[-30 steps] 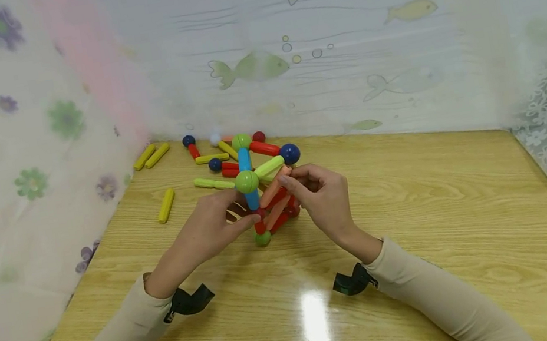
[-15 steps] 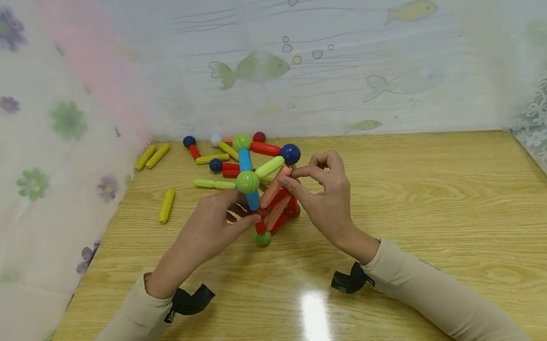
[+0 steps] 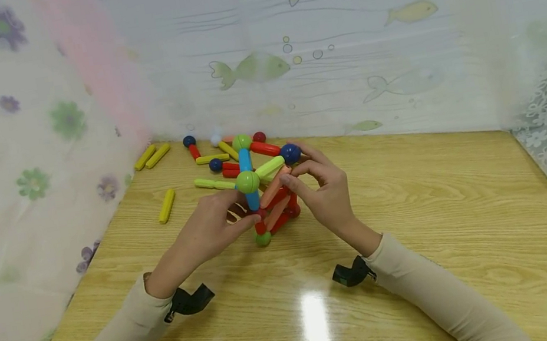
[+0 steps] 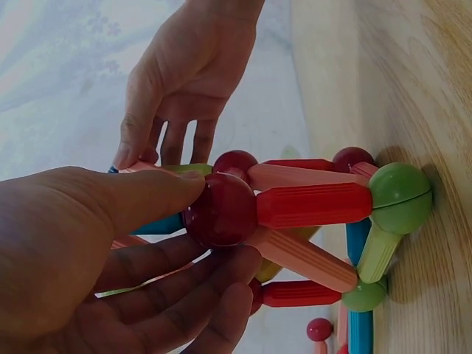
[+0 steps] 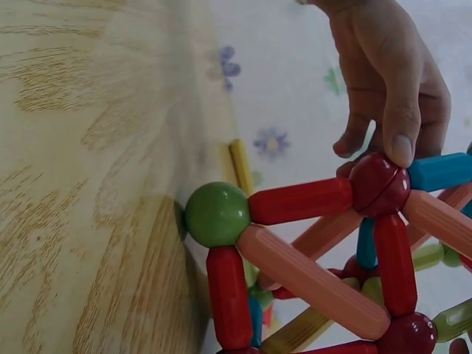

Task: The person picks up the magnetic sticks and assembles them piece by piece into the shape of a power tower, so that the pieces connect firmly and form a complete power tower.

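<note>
A tower of magnetic rods and balls stands in the middle of the table, with a green ball (image 3: 247, 182) and a dark blue ball (image 3: 290, 153) near its top. My left hand (image 3: 209, 222) holds a dark red ball (image 4: 221, 210) on the tower's side, thumb on one face and fingers on the other. On the right, my right hand (image 3: 328, 194) pinches a salmon-pink rod (image 3: 274, 188) by its upper end, close beneath the blue ball. Its other fingers reach behind that ball. In the right wrist view a green ball (image 5: 217, 214) at the tower's base is near the tabletop.
Loose yellow rods (image 3: 167, 206) lie left of the tower. Behind it are more rods and balls, including a blue ball (image 3: 216, 164) with red rods. A patterned curtain (image 3: 254, 48) borders the table (image 3: 447, 214) at the back.
The right hand's outer fingers first curled up away from the tower, then stretched forward behind the blue ball. Its thumb and index finger stay at the salmon-pink rod; the left hand keeps still.
</note>
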`<control>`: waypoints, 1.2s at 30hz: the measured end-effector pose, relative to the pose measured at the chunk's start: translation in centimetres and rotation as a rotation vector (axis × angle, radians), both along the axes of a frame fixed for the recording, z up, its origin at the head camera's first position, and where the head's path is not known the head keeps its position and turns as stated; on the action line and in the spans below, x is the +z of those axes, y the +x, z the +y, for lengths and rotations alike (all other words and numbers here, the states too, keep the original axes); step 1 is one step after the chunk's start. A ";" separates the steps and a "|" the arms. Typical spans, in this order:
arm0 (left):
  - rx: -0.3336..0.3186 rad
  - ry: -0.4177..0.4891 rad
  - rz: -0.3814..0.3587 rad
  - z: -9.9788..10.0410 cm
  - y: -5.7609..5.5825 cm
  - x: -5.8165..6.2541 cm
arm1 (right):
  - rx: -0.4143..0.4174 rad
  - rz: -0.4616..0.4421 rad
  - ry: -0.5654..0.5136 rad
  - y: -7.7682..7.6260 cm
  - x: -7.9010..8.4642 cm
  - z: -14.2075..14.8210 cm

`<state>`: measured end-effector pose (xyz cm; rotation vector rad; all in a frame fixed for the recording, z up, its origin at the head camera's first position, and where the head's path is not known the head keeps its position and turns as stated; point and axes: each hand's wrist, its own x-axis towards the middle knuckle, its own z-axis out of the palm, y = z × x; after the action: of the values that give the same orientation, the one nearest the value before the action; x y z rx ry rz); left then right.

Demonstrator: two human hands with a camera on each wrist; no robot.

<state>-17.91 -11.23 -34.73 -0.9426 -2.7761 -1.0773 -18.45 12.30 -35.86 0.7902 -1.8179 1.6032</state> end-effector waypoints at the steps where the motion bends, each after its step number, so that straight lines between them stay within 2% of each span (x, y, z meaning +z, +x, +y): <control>1: 0.001 -0.002 0.000 0.0 0.0 0.0 | 0.001 -0.008 -0.004 0.0 0.0 0.0; 4: 0.003 -0.005 0.000 -0.1 0.0 0.0 | -0.002 -0.019 -0.010 -0.1 0.0 0.0; 11: 0.010 -0.005 -0.005 -0.2 -0.1 0.0 | 0.015 -0.033 -0.059 -1.9 -2.4 0.5; 14: 0.013 -0.001 -0.010 -0.3 -0.2 -0.1 | 0.035 -0.045 -0.097 -2.0 -2.8 0.6; 18: 0.017 0.020 -0.032 -0.6 -0.5 -0.2 | 0.076 -0.064 -0.123 -2.0 -2.8 0.9; 22: 0.040 0.054 -0.069 -1.0 -1.0 -0.5 | 0.115 -0.055 -0.078 -2.0 -3.0 1.2; 29: 0.107 0.084 -0.046 -1.6 -2.4 -1.8 | 0.170 -0.018 -0.056 -1.6 -3.1 1.2; 32: 0.101 0.108 -0.064 -1.6 -2.8 -2.4 | 0.194 -0.001 -0.045 -1.3 -2.9 1.0; 36: 0.059 0.180 -0.142 -1.5 -3.1 -2.9 | 0.221 0.006 -0.026 -0.8 -2.7 0.8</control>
<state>-21.05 -12.76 -37.66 -0.7878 -2.7342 -1.4075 -19.30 13.10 -38.60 1.0128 -1.7515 1.7549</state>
